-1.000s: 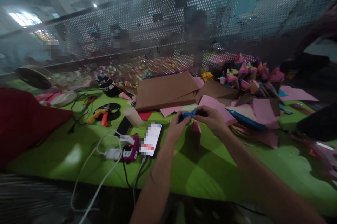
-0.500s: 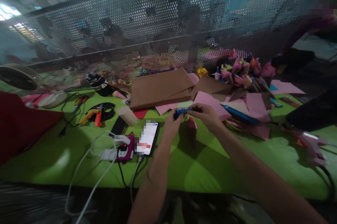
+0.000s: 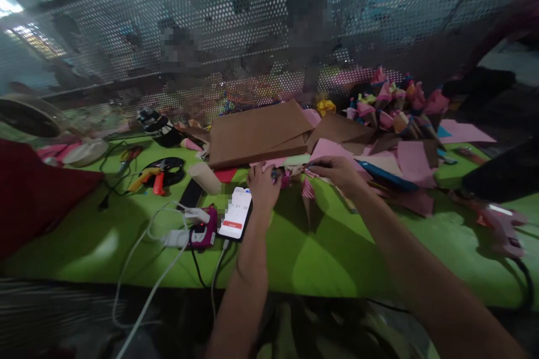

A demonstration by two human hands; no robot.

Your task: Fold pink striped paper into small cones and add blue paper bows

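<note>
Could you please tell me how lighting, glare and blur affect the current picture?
Head view: dim overall, with a blown-out window at upper left; head view: pale glare and soft shadows on the green tabletop; head view: murky background behind the perforated panel; head view: fine details at the left hand and right hand too soft to read.

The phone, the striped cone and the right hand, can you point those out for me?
Phone [image 3: 236, 213]: head view, on the lit screen.
Striped cone [image 3: 309, 200]: head view, on the middle of its side.
Right hand [image 3: 339, 173]: head view, on the back of it.
</note>
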